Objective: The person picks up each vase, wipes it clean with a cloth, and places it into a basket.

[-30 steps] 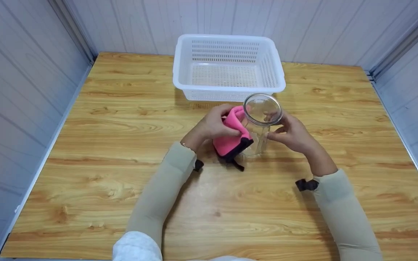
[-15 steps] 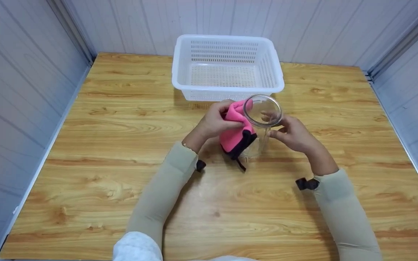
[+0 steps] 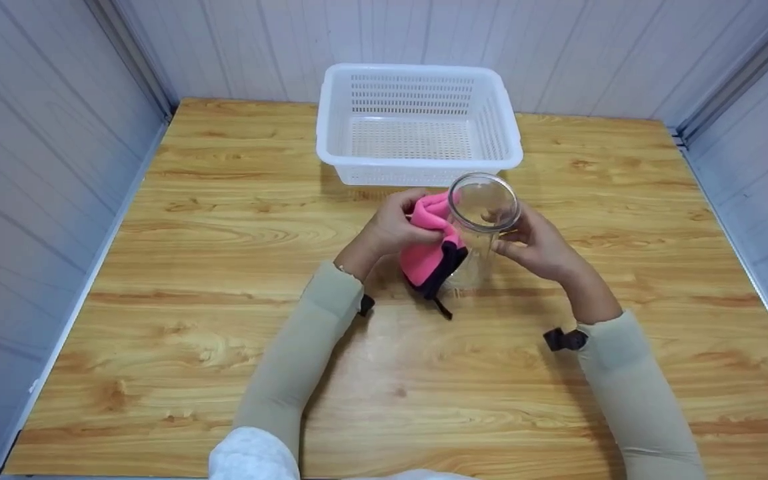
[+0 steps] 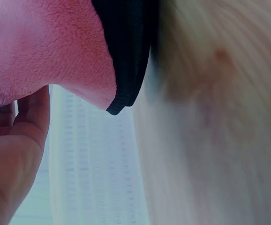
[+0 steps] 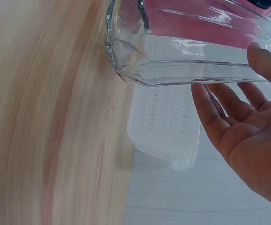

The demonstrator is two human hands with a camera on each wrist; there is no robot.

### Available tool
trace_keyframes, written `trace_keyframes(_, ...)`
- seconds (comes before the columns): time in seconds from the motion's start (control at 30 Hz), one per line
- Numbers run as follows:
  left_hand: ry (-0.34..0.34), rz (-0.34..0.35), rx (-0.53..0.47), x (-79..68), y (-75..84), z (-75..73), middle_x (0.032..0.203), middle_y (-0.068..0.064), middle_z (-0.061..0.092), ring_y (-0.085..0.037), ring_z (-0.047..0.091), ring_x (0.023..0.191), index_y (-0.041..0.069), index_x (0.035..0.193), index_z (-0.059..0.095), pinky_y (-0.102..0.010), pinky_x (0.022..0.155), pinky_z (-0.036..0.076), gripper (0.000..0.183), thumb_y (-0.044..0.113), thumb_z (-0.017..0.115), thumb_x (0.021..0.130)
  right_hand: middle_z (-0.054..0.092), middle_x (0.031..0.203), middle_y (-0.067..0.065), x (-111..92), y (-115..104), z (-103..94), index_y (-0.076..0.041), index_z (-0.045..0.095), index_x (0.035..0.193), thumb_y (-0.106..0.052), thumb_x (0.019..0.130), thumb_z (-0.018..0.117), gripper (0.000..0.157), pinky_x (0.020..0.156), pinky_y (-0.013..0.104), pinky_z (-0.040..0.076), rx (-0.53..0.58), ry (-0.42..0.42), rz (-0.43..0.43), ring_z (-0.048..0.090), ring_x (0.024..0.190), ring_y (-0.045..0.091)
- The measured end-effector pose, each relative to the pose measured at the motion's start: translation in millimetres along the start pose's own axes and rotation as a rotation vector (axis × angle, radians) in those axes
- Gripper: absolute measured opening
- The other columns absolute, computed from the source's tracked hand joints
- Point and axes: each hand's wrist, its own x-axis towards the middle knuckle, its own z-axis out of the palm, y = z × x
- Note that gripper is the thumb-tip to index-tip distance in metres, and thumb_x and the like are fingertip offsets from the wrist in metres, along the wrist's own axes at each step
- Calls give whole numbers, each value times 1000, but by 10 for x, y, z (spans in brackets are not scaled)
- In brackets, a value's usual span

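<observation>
A clear glass jar [image 3: 481,263] stands upright near the middle of the table, its round mouth facing up. My right hand [image 3: 536,247] grips it from the right, thumb in front and fingers behind. In my left hand [image 3: 394,225] is a pink fleece cloth [image 3: 421,263] with black edging and a thin black strap hanging down. The bunched cloth lies against the jar's left side, and pink shows through the glass [image 5: 187,72] in the right wrist view. From the left wrist, the cloth [image 4: 56,42] covers most of the left fingers and hides the jar.
A white plastic basket [image 3: 417,163] with slotted walls stands just behind the jar, with nothing in it. The wooden table [image 3: 177,287] reaches to pale panel walls [image 3: 277,47] at the back and sides.
The cloth moved up and to the right along the jar's side, then slid slightly back down with my left hand. The right hand and jar stayed nearly in place.
</observation>
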Motion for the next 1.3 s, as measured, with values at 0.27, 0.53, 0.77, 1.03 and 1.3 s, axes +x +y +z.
trace_keyframes(0.27, -71, -30, -6, 4, -59, 7, 105, -4, 64, -15, 59, 99, 13, 99, 58, -28, 85, 53, 43, 10, 86, 66, 50, 135, 22, -30, -8, 46, 4, 40, 136, 10, 79, 69, 64, 91, 18, 49, 100, 35, 26, 54, 118, 16)
trace_keyframes(0.53, -104, -40, 55, -9, -63, -8, 100, -4, 59, -16, 55, 94, 12, 93, 52, -27, 79, 51, 43, 9, 85, 66, 51, 130, 15, -12, 19, 103, -3, 44, 136, -6, 73, 82, 74, 86, 21, 52, 45, 115, 84, 51, 116, 18)
trace_keyframes(0.77, -117, -57, 158, -40, -64, -9, 100, -4, 59, -17, 56, 94, 13, 97, 55, -28, 79, 51, 44, 13, 86, 66, 57, 119, 16, 7, 20, 80, -1, 53, 124, -11, 72, 84, 61, 80, 23, 53, -12, 121, 84, 55, 102, 10)
trace_keyframes(1.03, -189, -135, 234, -38, -60, -20, 102, -3, 59, -17, 55, 93, 15, 103, 59, -27, 82, 50, 46, 15, 87, 66, 58, 121, 15, -1, 4, 68, 1, 53, 122, -9, 71, 84, 61, 76, 21, 53, 11, 125, 110, 56, 101, 9)
trace_keyframes(1.3, -149, -117, 236, -37, -46, -64, 102, -2, 63, -17, 58, 94, 19, 104, 65, -28, 79, 54, 49, 32, 90, 63, 59, 112, 4, 18, 1, 41, -2, 56, 124, -13, 73, 84, 58, 76, 22, 53, -17, 112, 107, 57, 100, 10)
